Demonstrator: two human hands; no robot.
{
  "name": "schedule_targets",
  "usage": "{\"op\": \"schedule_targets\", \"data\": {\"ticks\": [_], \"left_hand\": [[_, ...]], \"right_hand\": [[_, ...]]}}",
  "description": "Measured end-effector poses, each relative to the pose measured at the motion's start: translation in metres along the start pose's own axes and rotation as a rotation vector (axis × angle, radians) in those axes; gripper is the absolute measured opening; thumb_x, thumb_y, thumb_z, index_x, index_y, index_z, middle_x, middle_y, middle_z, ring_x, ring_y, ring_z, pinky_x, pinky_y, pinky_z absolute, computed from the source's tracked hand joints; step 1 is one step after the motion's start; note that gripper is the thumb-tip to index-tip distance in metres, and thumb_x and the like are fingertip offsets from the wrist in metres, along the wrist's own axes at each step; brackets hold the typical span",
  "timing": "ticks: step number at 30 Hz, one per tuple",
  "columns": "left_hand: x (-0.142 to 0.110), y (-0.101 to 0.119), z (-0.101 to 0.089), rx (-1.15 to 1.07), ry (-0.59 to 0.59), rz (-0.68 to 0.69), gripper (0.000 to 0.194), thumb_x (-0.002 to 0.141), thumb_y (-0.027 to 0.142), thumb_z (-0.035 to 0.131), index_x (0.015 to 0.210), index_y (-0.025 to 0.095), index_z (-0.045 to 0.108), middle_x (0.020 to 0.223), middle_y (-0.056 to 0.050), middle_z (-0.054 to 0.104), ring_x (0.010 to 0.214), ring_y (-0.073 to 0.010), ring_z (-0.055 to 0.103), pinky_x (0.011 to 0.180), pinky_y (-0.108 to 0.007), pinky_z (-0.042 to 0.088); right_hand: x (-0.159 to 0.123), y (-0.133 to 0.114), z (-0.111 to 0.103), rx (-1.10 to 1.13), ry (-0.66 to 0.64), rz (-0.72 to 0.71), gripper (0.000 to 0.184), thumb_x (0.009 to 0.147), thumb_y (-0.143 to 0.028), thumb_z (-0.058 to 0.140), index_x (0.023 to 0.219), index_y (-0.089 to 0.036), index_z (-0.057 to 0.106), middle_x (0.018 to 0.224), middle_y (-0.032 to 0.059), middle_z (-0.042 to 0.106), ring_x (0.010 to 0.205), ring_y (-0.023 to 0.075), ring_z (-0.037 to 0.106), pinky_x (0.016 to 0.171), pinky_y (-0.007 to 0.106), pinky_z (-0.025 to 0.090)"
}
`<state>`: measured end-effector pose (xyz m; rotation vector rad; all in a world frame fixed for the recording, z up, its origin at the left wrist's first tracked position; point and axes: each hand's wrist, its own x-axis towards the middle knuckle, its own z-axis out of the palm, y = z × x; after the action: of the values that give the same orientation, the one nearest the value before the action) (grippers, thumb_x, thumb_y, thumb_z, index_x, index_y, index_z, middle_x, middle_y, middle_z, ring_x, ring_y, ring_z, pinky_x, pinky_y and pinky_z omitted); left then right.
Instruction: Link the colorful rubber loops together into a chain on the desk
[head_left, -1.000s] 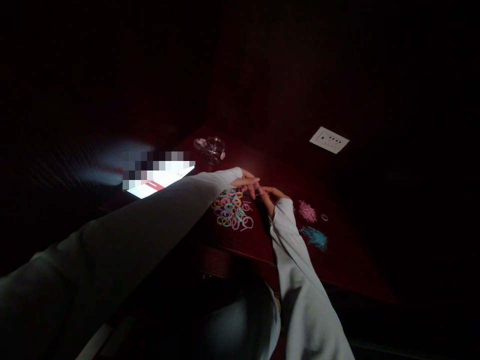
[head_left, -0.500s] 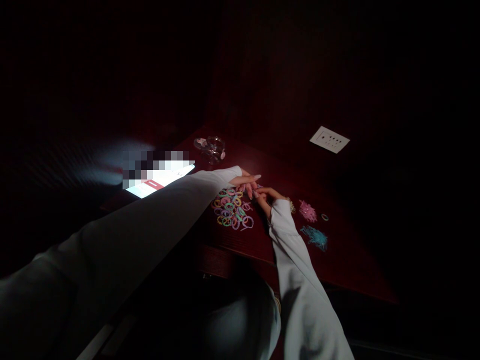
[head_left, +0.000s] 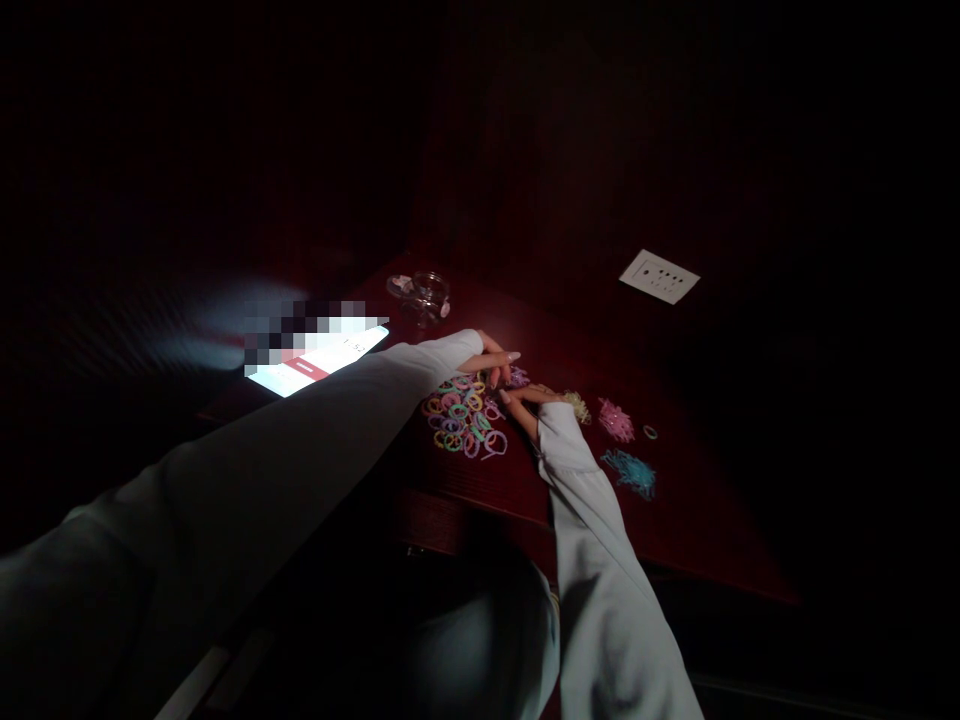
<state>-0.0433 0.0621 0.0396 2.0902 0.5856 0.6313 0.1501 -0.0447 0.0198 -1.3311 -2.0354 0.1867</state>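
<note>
Over the far side of a pile of colourful small rings (head_left: 455, 425), my left hand (head_left: 493, 361) has one finger stretched to the right and the others curled down. Close to its fingertips is my right hand (head_left: 526, 401), its thumb and fingers drawn together in a pinch. Whatever lies between the fingers of either hand is too small and dark to make out. Just beyond the fingers shows a heap of purple pieces (head_left: 518, 377). Yellow pieces (head_left: 578, 406) lie right of my right hand, with pink pieces (head_left: 616, 420) and blue pieces (head_left: 631, 474) farther right.
A lit phone (head_left: 345, 345) rests on the dark red table (head_left: 480, 490), left of my left forearm. Behind it stands a clear glass jar (head_left: 431, 295). One single ring (head_left: 649, 432) lies right of the pink pieces. A socket plate (head_left: 660, 277) is on the wall.
My fingers have come slightly apart from each other, and my right fingertips have shifted a little left and nearer to me. More of the purple heap shows now.
</note>
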Motion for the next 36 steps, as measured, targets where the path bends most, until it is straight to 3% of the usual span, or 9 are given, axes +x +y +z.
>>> {"op": "schedule_targets", "data": {"ticks": [4, 7, 14, 18, 22, 29, 33, 36], "left_hand": [[0.0, -0.003, -0.003, 0.066, -0.006, -0.012, 0.058, 0.094, 0.066, 0.053, 0.084, 0.016, 0.081, 0.071, -0.003, 0.072, 0.057, -0.0105, 0.054, 0.06, -0.024, 0.039], [0.003, -0.008, -0.002, 0.095, -0.027, 0.005, 0.054, 0.097, 0.06, 0.053, 0.086, 0.015, 0.081, 0.072, -0.002, 0.072, 0.059, -0.0102, 0.057, 0.062, -0.023, 0.041], [0.009, -0.012, 0.002, 0.095, -0.038, 0.044, 0.03, 0.098, 0.025, 0.054, 0.111, 0.017, 0.08, 0.093, -0.002, 0.08, 0.078, -0.0103, 0.067, 0.076, -0.019, 0.047], [0.004, -0.007, -0.001, 0.105, -0.079, 0.058, 0.038, 0.098, 0.02, 0.054, 0.131, 0.02, 0.073, 0.11, -0.004, 0.08, 0.077, -0.009, 0.065, 0.078, -0.02, 0.048], [0.002, -0.008, -0.005, 0.152, -0.075, 0.115, 0.045, 0.098, 0.019, 0.055, 0.142, 0.02, 0.064, 0.121, -0.008, 0.077, 0.082, -0.0096, 0.065, 0.08, -0.021, 0.048], [0.008, -0.019, -0.003, 0.094, -0.004, 0.156, 0.036, 0.1, 0.029, 0.058, 0.131, 0.016, 0.072, 0.121, -0.011, 0.077, 0.107, -0.0166, 0.07, 0.093, -0.025, 0.051], [0.01, -0.019, -0.003, 0.089, -0.004, 0.152, 0.036, 0.1, 0.034, 0.058, 0.126, 0.015, 0.075, 0.102, -0.009, 0.08, 0.093, -0.0158, 0.071, 0.085, -0.026, 0.051], [0.01, -0.016, -0.005, 0.131, 0.022, 0.177, 0.034, 0.099, 0.039, 0.06, 0.113, 0.015, 0.08, 0.092, -0.007, 0.077, 0.084, -0.0151, 0.067, 0.079, -0.025, 0.049]], "right_hand": [[0.001, -0.001, 0.0, -0.025, 0.011, -0.003, 0.044, 0.102, -0.047, 0.048, 0.083, -0.024, 0.081, 0.08, 0.0059, 0.076, 0.078, 0.0216, 0.069, 0.083, 0.036, 0.052], [0.002, -0.004, -0.002, -0.044, 0.091, 0.08, 0.053, 0.106, -0.048, 0.04, 0.08, -0.026, 0.081, 0.077, 0.0045, 0.077, 0.076, 0.0207, 0.07, 0.086, 0.036, 0.052], [0.002, -0.008, -0.01, -0.199, 0.228, 0.218, 0.063, 0.105, -0.057, 0.032, 0.076, -0.027, 0.078, 0.064, 0.0028, 0.072, 0.072, 0.0203, 0.068, 0.079, 0.032, 0.05], [-0.001, -0.007, -0.012, -0.296, 0.218, 0.269, 0.063, 0.103, -0.06, 0.035, 0.07, -0.024, 0.073, 0.059, 0.0032, 0.067, 0.062, 0.0183, 0.061, 0.066, 0.029, 0.044], [-0.005, -0.007, -0.012, -0.28, 0.119, 0.302, 0.058, 0.1, -0.057, 0.041, 0.061, -0.021, 0.064, 0.051, 0.0014, 0.058, 0.051, 0.0138, 0.048, 0.055, 0.028, 0.032], [-0.002, -0.001, -0.011, -0.38, 0.062, 0.256, 0.037, 0.094, -0.056, 0.056, 0.089, -0.024, 0.073, 0.063, -0.0001, 0.068, 0.055, 0.0143, 0.057, 0.06, 0.026, 0.035], [-0.001, 0.002, -0.011, -0.389, 0.057, 0.222, 0.03, 0.094, -0.051, 0.058, 0.095, -0.026, 0.075, 0.074, 0.0019, 0.074, 0.065, 0.0166, 0.064, 0.064, 0.026, 0.038], [-0.001, -0.001, -0.011, -0.4, 0.024, 0.208, 0.036, 0.095, -0.052, 0.054, 0.083, -0.024, 0.074, 0.071, 0.0032, 0.073, 0.065, 0.017, 0.063, 0.064, 0.027, 0.037]]}}
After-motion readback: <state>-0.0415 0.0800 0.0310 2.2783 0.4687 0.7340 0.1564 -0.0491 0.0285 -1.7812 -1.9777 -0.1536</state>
